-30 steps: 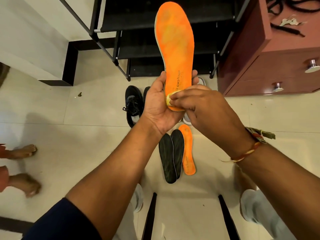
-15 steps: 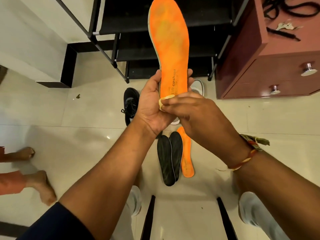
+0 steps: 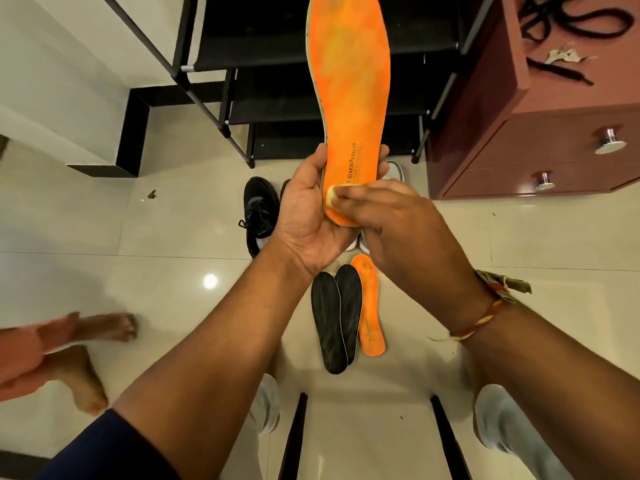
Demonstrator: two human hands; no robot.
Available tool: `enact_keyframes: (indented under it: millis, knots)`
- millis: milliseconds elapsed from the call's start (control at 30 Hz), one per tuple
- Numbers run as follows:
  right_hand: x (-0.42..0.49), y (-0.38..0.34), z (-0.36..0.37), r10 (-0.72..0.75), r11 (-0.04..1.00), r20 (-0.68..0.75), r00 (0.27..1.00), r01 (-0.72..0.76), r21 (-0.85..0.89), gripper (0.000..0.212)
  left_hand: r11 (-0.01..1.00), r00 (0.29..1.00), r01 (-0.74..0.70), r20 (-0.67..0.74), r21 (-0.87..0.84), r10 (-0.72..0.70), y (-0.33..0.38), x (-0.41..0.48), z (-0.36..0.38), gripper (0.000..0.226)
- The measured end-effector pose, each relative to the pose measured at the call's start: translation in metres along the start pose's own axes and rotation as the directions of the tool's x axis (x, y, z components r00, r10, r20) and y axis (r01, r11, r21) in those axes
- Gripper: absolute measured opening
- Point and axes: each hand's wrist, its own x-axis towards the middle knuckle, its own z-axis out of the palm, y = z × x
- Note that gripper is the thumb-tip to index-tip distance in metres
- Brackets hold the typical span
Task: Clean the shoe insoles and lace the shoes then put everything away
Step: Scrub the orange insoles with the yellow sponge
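Insole in hand: I see one long orange foam insole [image 3: 348,81] held upright, toe end up, in front of the black metal shoe rack [image 3: 277,64]. My left hand [image 3: 308,220] grips its heel end, thumb on the near edge and fingers curled round behind; fingertips [image 3: 383,152] show past the far edge. My right hand [image 3: 398,220] has its fingers held together and bent, pinching a small pale yellowish wipe pad [image 3: 331,195] against the printed heel area of the insole. A red and white thread band [image 3: 485,313] sits on the right wrist.

On the glossy cream tiled floor [image 3: 104,237] below the hands lie two black insoles [image 3: 336,317], overlapping side by side, with a second orange insole [image 3: 369,306] just beside them on the right, touching or nearly so. A black laced sneaker [image 3: 258,209] stands to the left of my left hand, near the rack's base. A white shoe [image 3: 393,169] shows partly behind the held insole.

At right stands a maroon wooden drawer cabinet [image 3: 536,143] with round metal knobs. Dark shoelaces [image 3: 571,22] lie tangled on its top. Another person's bare feet [image 3: 93,341] appear at the left edge.
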Motion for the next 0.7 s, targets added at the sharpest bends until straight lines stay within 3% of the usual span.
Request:
enact_keyframes:
  millis: [67,133,267,333,433,567,700]
  knots:
    - [0.002,-0.002,0.004,-0.075,0.988,0.022,0.997,0.071,0.137,0.027,1.0,1.0,-0.012,-0.004,-0.004,0.012,0.002,0.0,-0.001,0.063]
    - [0.003,0.003,0.004,-0.091,0.986,0.065,0.994,0.081,0.148,0.026,1.0,1.0,-0.014,0.004,0.001,0.014,0.002,-0.001,0.0,0.062]
    - [0.004,0.019,-0.011,0.08,0.98,-0.044,0.996,-0.071,0.188,0.029,0.999,0.998,0.054,0.038,0.004,-0.054,-0.011,-0.002,0.003,0.059]
    - [0.003,0.021,-0.017,0.139,0.989,-0.096,0.986,-0.134,0.065,0.035,0.998,0.997,0.067,0.039,0.014,-0.068,-0.015,-0.001,0.004,0.056]
    - [0.0,0.015,-0.013,0.085,0.996,-0.056,0.995,-0.086,-0.013,0.033,0.998,0.997,0.058,0.046,0.032,-0.059,-0.01,-0.001,0.004,0.06]
    - [0.007,0.0,-0.003,-0.125,0.985,-0.04,0.991,0.129,0.112,0.032,1.0,1.0,0.022,0.009,0.004,-0.023,-0.003,0.002,0.0,0.059]
    - [0.001,0.011,-0.011,-0.015,0.995,0.052,0.999,0.009,0.099,0.032,1.0,1.0,0.007,0.008,0.017,-0.007,-0.003,0.001,0.002,0.059]
